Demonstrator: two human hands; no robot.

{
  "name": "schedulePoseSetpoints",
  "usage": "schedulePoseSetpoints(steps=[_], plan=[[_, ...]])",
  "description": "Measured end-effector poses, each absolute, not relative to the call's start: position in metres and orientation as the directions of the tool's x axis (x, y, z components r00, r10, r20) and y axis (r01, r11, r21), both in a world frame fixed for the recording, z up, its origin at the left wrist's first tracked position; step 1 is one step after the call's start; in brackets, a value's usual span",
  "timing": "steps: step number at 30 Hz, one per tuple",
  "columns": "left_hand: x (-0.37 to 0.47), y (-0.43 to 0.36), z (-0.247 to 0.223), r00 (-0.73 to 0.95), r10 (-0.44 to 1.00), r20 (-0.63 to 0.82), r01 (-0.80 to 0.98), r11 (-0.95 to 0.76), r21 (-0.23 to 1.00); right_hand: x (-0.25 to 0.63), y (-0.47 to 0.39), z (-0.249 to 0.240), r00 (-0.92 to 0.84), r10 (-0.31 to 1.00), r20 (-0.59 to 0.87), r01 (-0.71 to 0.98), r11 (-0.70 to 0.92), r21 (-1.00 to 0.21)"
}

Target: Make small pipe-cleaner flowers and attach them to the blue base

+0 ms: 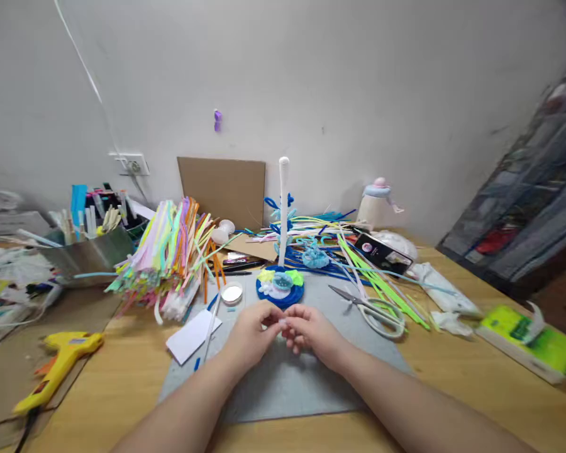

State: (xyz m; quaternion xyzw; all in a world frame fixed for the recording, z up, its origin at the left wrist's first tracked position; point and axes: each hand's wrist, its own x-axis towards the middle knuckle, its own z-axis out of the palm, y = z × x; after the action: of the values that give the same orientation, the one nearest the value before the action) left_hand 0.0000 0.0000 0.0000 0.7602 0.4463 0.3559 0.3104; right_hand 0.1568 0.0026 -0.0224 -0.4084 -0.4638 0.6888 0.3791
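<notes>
My left hand [259,333] and my right hand [310,332] meet fingertip to fingertip above the grey mat [283,393]. Both are closed in a pinch on something small and pale, mostly hidden by the fingers. Just beyond them is a round blue base [298,296] of fuzzy pipe cleaner, bearing yellow, green, white and light blue fuzzy pieces. A white fuzzy post [283,207] stands upright at its back. To the right of my hands lie scissors [370,308] with pale handles.
A yellow glue gun [59,365] lies at the left. Bundled pipe cleaners [158,258], a white card [193,336] and a small round container [231,293] sit left of centre. Loose green pipe cleaners [382,280] and a green tissue pack [528,340] lie right. Cardboard [221,192] leans on the wall.
</notes>
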Motion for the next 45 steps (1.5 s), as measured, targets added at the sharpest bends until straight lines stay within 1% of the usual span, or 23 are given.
schedulePoseSetpoints(steps=[4,7,10,15,19,23,26,30,36,38,39,41,43,45], plan=[[-0.001,0.002,0.0,0.301,0.92,0.252,0.407,-0.363,0.839,0.156,0.005,-0.02,-0.376,0.919,-0.116,-0.197,-0.202,-0.959],[0.0,0.003,-0.001,0.29,0.925,0.246,0.298,-0.331,0.895,0.155,0.004,-0.017,-0.344,0.938,-0.039,-0.201,-0.114,-0.973],[0.0,0.003,-0.003,0.293,0.927,0.235,0.191,-0.298,0.935,0.155,0.002,-0.015,-0.278,0.96,0.033,-0.147,-0.009,-0.989],[0.002,0.001,-0.001,0.256,0.93,0.263,0.096,-0.295,0.951,0.157,-0.004,-0.013,-0.2,0.971,0.129,-0.002,0.131,-0.991],[0.004,0.0,0.002,0.264,0.95,0.166,-0.004,-0.171,0.985,0.159,-0.007,-0.013,-0.19,0.958,0.214,0.116,0.238,-0.964],[0.003,-0.001,0.007,0.327,0.942,0.078,-0.105,-0.046,0.993,0.161,-0.009,-0.011,-0.229,0.927,0.299,0.168,0.34,-0.925],[0.001,-0.002,0.01,0.363,0.931,0.032,-0.137,0.019,0.99,0.162,-0.011,-0.008,-0.257,0.895,0.365,0.209,0.42,-0.883],[-0.001,-0.002,0.011,0.39,0.921,-0.003,-0.152,0.067,0.986,0.163,-0.013,-0.008,-0.263,0.888,0.378,0.216,0.436,-0.873],[0.0,0.002,0.005,0.445,0.895,-0.034,-0.233,0.152,0.96,0.16,-0.012,-0.011,-0.291,0.906,0.306,0.122,0.352,-0.928],[0.002,0.001,0.004,0.424,0.905,-0.046,-0.209,0.147,0.967,0.159,-0.011,-0.012,-0.266,0.918,0.293,0.148,0.34,-0.929],[0.003,0.0,0.004,0.399,0.916,-0.038,-0.172,0.116,0.978,0.159,-0.01,-0.012,-0.241,0.923,0.299,0.186,0.347,-0.919],[0.006,-0.002,0.004,0.341,0.94,0.015,-0.058,0.005,0.998,0.16,-0.009,-0.013,-0.195,0.923,0.333,0.283,0.378,-0.882],[0.007,-0.003,0.003,0.294,0.953,0.075,0.06,-0.096,0.994,0.16,-0.009,-0.012,-0.178,0.909,0.378,0.354,0.417,-0.837],[0.007,-0.004,0.001,0.275,0.956,0.101,0.114,-0.137,0.984,0.161,-0.009,-0.011,-0.184,0.891,0.414,0.384,0.453,-0.804]])
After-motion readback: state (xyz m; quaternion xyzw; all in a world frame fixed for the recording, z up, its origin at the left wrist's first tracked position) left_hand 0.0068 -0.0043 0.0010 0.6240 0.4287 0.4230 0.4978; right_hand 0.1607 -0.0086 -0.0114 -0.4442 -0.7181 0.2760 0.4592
